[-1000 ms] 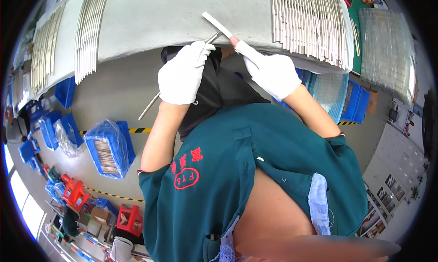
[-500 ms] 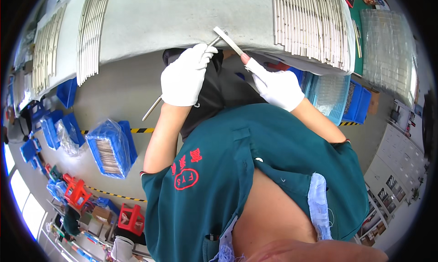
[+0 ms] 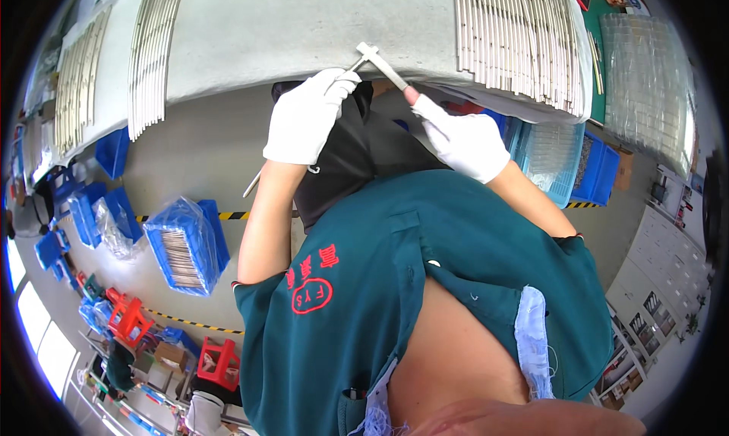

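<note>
My left hand, in a white glove, is closed around a thin metal rod. The rod runs slantwise through the fist, its lower end sticking out beside my wrist. My right hand, gloved in white with a bare fingertip and thumb area showing, grips a flat, pale, narrow stick. Near the table's front edge, the far end of the stick lies across the rod's upper tip, and the two seem to touch. What the stick is made of cannot be made out.
On the pale-covered table lie rows of metal rods at the right and left. Clear plastic packaging lies at the far right. Blue bins stand below the table. A plastic-lined blue crate holds more rods on the floor.
My left hand has shifted slightly left and turned a little, with the rod in it. The stick's far end has moved slightly relative to the rod's tip. My right hand has barely moved.
</note>
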